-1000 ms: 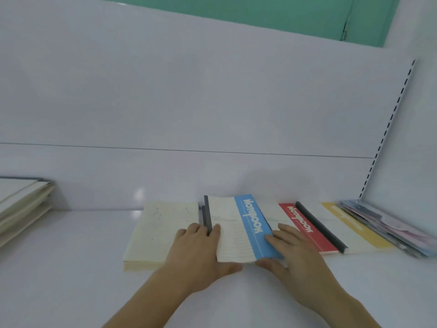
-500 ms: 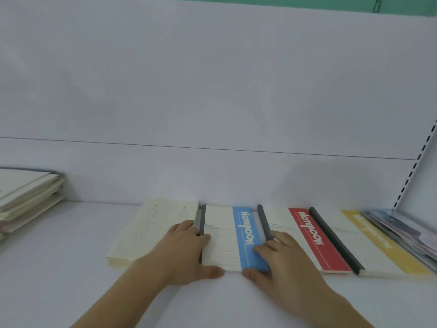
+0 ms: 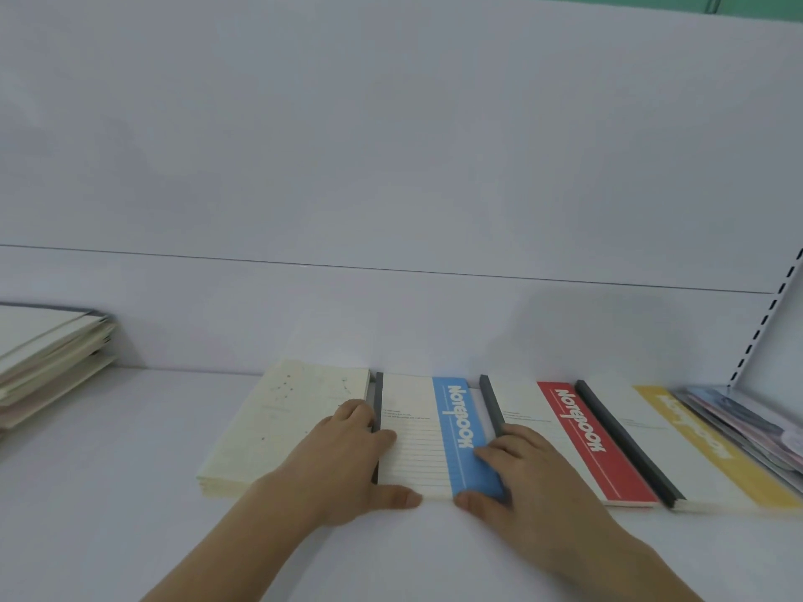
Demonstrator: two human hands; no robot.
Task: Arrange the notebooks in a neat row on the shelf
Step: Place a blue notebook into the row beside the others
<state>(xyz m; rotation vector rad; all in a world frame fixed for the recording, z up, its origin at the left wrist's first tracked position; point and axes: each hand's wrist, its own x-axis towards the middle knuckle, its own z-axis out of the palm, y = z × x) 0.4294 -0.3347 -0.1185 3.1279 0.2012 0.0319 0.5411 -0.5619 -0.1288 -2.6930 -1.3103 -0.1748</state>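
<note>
Four notebooks (image 3: 452,432) lie side by side on the shelf (image 3: 130,493), a stack (image 3: 48,362) far left, magazines (image 3: 747,423) right.

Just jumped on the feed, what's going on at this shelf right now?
A person is lining up notebooks flat on the white shelf. Both hands rest on the blue-striped notebook: the left hand at its left edge, the right hand at its right, thumbs against the near edge. A cream notebook lies to its left; the red-striped notebook and yellow-striped notebook lie to its right.
</note>
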